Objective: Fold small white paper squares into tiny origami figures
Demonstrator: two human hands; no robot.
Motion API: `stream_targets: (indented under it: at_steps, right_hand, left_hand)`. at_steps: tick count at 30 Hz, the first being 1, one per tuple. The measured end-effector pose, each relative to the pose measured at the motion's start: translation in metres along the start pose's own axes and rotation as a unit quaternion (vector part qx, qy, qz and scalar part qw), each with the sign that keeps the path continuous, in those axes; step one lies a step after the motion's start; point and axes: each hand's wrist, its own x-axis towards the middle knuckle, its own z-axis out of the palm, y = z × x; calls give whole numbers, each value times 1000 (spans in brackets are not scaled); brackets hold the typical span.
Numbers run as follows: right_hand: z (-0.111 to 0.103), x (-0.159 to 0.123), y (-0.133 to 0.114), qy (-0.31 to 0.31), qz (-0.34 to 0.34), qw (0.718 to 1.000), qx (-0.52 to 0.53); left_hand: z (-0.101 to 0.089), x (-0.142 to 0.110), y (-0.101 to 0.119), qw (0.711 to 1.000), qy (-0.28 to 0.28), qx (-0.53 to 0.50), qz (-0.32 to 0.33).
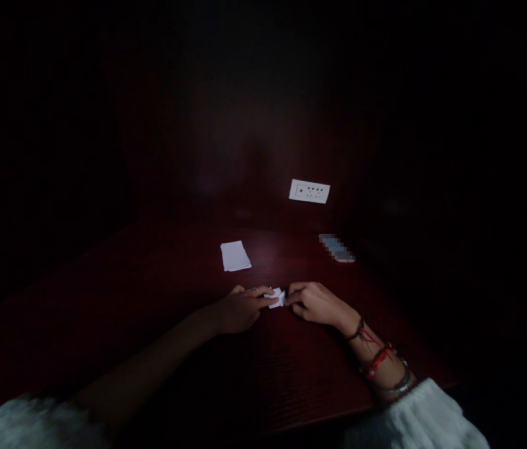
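A small white piece of paper (277,298) lies between my two hands on the dark red wooden table (151,299). My left hand (241,308) rests on the table with its fingers curled, pinching the left side of the paper. My right hand (315,303) pinches the right side with its fingers closed. Red threads and a metal bangle circle my right wrist. Both forearms come out of white sleeves at the bottom edge.
A white stack of paper (235,255) lies farther back on the table. A phone (337,247) lies at the back right. A white socket plate (309,191) is set in the dark back wall. The surroundings are very dark.
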Motion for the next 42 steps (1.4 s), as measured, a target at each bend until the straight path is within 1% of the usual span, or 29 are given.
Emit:
stream_targets:
  at_steps: [5,10,14,18,23,27,30,34,36,42]
  right_hand:
    - [-1,1,0,17,13,1000,3]
    - [2,2,-1,-5,1,1000,3]
    - [3,3,-2,-10,0,1000,-5]
    - [1,3,-4,-21,3,1000,-15]
    - [-1,3,-3,-22,-11,999,-23]
    - [-3,2,-3,-22,-12,999,-19]
    - [-4,0,-1,-11,5,1000,-9]
    - [-4,0,3,33,35,999,-8]
    - [-3,0,5,42,43,998,-12]
    - [0,1,4,-13,20,1000,9]
  left_hand:
    - [0,0,-1,1000,-6,7,2]
    - [-2,1,1,1000,-5,11,0]
    - [-3,0,3,1000,2,6,-4]
    - [-1,0,2,1000,4,29,2]
    - [1,0,1,998,3,60,14]
    - [2,0,0,998,11,59,12]
    - [3,-1,-1,999,18,49,9]
    - [3,-3,-2,998,15,52,23]
    - [2,-3,-1,998,11,55,25]
    - [-3,0,4,999,9,48,9]
